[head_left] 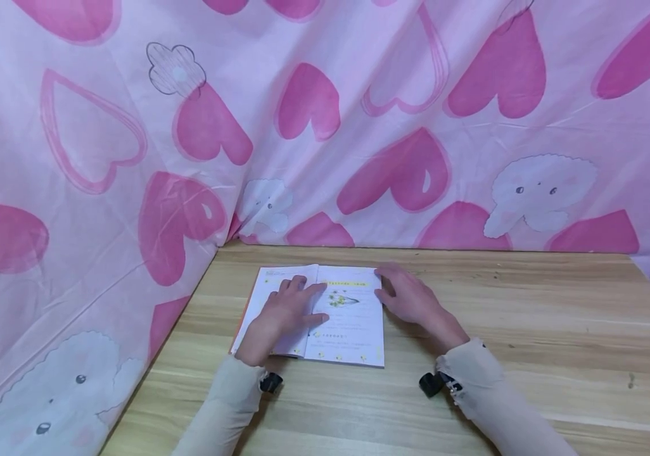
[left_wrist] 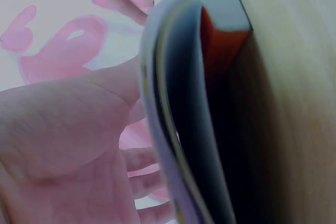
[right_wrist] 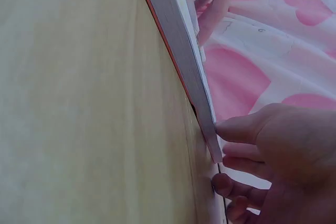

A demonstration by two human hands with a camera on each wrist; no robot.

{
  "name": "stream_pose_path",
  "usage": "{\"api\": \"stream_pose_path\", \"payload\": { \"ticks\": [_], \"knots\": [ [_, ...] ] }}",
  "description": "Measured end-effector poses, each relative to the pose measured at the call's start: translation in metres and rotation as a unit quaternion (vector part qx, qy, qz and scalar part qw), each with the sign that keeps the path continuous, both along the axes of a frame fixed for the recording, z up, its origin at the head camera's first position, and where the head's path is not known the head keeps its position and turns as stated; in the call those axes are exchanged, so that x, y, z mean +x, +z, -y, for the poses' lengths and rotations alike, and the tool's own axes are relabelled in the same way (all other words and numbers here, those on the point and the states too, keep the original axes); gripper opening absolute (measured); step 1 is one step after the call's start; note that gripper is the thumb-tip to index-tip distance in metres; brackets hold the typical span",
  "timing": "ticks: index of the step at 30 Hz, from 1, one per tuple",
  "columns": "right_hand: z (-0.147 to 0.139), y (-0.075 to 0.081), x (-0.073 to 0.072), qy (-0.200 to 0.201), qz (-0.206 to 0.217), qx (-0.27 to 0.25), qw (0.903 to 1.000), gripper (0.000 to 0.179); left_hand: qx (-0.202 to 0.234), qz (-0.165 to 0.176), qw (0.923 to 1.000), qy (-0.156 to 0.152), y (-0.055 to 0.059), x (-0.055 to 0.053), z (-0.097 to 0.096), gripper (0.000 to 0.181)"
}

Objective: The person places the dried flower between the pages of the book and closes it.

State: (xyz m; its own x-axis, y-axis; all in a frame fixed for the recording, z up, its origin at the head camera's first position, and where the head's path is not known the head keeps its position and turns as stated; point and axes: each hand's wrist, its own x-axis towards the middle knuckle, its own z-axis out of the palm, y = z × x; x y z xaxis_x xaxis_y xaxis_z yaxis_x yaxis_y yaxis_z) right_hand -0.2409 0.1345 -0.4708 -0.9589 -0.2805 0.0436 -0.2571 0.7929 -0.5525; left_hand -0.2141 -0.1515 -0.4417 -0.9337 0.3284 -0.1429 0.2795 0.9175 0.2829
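A pale pink cloth with darker pink hearts (head_left: 97,130) hangs along the left edge of the wooden tabletop (head_left: 530,316) and runs on behind its far edge. Near the far left corner, an open paperback book with white pages (head_left: 353,323) lies on the wood, apart from the left edge and just short of the far one. A strip of its orange cover (left_wrist: 223,48) shows along the book's left side.

A cream sleeve (head_left: 219,405) with a small black device at the wrist (head_left: 270,382) leads up to the left hand (head_left: 285,313). This hand rests on the left page with fingers spread, gripping nothing; its forefinger and thumb reach across the fold onto the right page. Between the hands, the right page carries a yellow heading band (head_left: 348,284) and, below it, a printed yellow-and-green flower picture (head_left: 343,299).

At the book's far right corner is the right hand (head_left: 416,297), its fingers loosely bent, thumb and forefinger apart, their tips at the page edge; most of this hand lies beyond the book, over bare wood. Its wrist bears a matching black device (head_left: 432,384), below a second cream sleeve (head_left: 507,411).
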Motion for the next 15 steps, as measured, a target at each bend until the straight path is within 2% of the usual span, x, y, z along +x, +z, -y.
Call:
{"api": "stream_pose_path", "payload": {
  "ticks": [4, 8, 11, 13, 15],
  "knots": [
    [-0.003, 0.000, 0.000, 0.006, 0.009, 0.013, 0.9999, 0.055, -0.009, -0.017, 0.9998, 0.004, 0.001, 0.002, -0.003, 0.067],
    [-0.002, 0.001, 0.001, 0.002, 0.014, 0.019, 0.9997, 0.055, -0.033, -0.065, 0.9973, -0.007, 0.004, 0.005, -0.011, 0.063],
    [-0.001, 0.000, 0.001, 0.001, 0.016, 0.024, 0.9996, 0.056, -0.046, -0.123, 0.9907, -0.035, 0.005, 0.010, -0.023, 0.058],
    [-0.001, 0.000, 0.001, 0.000, 0.018, 0.025, 0.9995, 0.056, -0.049, -0.157, 0.9841, -0.068, 0.005, 0.015, -0.034, 0.049],
    [-0.002, 0.000, 0.001, 0.001, 0.016, 0.027, 0.9995, 0.055, -0.038, -0.171, 0.9791, -0.105, 0.003, 0.021, -0.045, 0.037]
  ]
}}
